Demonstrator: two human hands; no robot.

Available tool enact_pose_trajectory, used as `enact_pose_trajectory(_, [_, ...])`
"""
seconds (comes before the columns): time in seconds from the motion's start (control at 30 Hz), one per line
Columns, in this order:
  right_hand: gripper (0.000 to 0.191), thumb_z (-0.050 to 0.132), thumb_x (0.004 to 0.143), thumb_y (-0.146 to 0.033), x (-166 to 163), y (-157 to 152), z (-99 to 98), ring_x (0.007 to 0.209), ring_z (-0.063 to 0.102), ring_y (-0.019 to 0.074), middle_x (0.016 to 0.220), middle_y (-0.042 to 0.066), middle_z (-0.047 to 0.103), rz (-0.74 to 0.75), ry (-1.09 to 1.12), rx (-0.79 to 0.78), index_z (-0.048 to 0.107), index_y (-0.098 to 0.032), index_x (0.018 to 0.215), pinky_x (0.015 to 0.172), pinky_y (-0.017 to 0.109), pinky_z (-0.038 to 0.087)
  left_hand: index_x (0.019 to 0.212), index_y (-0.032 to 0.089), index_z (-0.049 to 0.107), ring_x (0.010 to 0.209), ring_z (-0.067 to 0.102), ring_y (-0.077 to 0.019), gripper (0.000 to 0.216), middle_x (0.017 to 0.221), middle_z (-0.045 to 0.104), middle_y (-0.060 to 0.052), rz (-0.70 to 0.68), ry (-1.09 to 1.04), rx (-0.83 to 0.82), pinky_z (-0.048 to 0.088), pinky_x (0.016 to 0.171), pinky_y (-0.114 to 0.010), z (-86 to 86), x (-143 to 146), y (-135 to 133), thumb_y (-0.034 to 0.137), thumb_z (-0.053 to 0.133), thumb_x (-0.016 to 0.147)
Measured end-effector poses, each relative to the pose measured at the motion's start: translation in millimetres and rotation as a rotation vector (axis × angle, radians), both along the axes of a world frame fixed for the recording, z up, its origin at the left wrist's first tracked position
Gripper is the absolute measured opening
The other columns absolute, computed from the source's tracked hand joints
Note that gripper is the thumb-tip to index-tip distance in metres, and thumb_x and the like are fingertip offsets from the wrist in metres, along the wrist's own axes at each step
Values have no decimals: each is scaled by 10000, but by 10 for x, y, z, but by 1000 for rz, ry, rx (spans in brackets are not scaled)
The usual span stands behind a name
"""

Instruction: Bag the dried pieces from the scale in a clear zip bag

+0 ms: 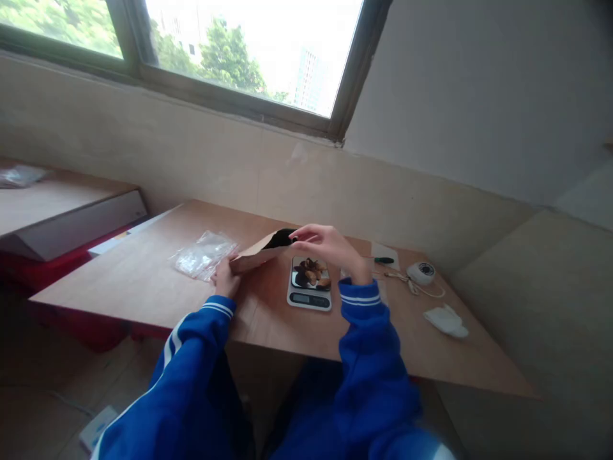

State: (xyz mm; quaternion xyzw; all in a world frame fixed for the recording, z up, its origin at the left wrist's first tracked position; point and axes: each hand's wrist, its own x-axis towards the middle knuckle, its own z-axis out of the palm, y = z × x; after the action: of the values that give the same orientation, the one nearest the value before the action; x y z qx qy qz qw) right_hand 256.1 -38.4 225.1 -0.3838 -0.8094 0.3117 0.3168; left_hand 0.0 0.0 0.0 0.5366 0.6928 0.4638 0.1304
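So the brown paper bag is on the left side of the wooden table, tilted, long axis running from its near-left end out to the far right. The dark, open mouth is at that right end, and that's the bit that matters: it faces the right hand, whose fingertips are right at it, so that's the nearer hand for anything at the opening. Thumb and fingers are nearly together with a dark spot between them; can't tell if that's a pinched piece or just the bag's inside showing behind. Left hand is closed on the bag's near-left end, nothing else in it. Can't say whether the bag's underside touches the wood.

Just nearer the wearer than the mouth is a kitchen scale with dark and brown dried pieces on its plate, below the right fingers. Clear plastic bags lie just left of the paper bag; a crumpled white cloth or tissue sits well off right.
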Motion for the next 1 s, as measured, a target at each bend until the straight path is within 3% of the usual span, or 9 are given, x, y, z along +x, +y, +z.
enact_pose_trajectory(0.07, [301,666,799,-374,151,85,-64,941,660,175,1011,52,710,-102,117,22,672,-193,1039,842,306,510,1130,182,557,1127,539,-384,502,1115,629,-141,35,15,-32,382,959,-542,-12,-8,30,288,652,648])
enact_pose_trajectory(0.17, [329,718,741,-331,240,362,-436,920,656,176,987,72,703,-160,97,-8,655,-165,1018,826,313,515,1079,168,572,1071,571,-392,495,1038,643,-150,34,19,-38,422,921,-522,-13,-18,68,378,686,646])
enact_pose_trajectory(0.3, [244,712,755,-287,155,735,-1047,858,659,161,932,63,713,-267,-206,-1,649,-149,946,770,278,501,1071,180,578,1069,582,-390,508,1034,652,-149,12,26,-4,436,918,-509,-15,-28,83,453,694,659])
enact_pose_trajectory(0.4, [198,733,744,-235,95,856,-1297,856,660,191,907,81,725,-357,-384,33,665,-149,910,770,290,478,1105,177,571,1099,574,-387,526,1064,653,-151,2,41,15,438,927,-507,-21,-30,81,435,699,664])
enact_pose_trajectory(0.5, [148,749,736,-247,105,878,-1377,863,665,224,870,112,733,-361,-419,35,690,-142,822,791,302,462,1102,166,578,1090,583,-381,506,1070,655,-162,-19,49,23,447,920,-500,-29,-33,90,404,698,672])
enact_pose_trajectory(0.6, [221,642,843,-352,153,881,-1383,867,672,222,875,126,738,-353,-408,32,705,-146,793,803,289,459,1125,166,571,1102,578,-384,514,1093,650,-168,-33,57,32,445,921,-506,-36,-39,103,393,696,681])
enact_pose_trajectory(0.8, [446,308,996,-380,331,833,-1284,1082,615,196,1128,141,687,-418,-241,91,678,-134,1027,940,298,425,1173,180,555,1143,555,-376,559,1139,636,-158,-23,55,21,416,956,-504,-27,-36,106,399,705,681])
enact_pose_trajectory(0.9, [491,292,984,-438,476,611,-1210,1061,625,202,1104,128,695,-429,-97,109,683,-142,1013,951,322,432,1179,173,551,1147,541,-379,586,1145,627,-157,-30,56,-2,399,968,-511,-4,-13,93,450,690,682])
enact_pose_trajectory(1.0, [468,433,905,-547,647,185,-1247,1024,637,233,1040,105,718,-455,212,60,712,-173,946,931,351,448,1218,156,529,1183,496,-402,668,1178,592,-167,1,49,-62,369,982,-542,23,20,59,533,661,683])
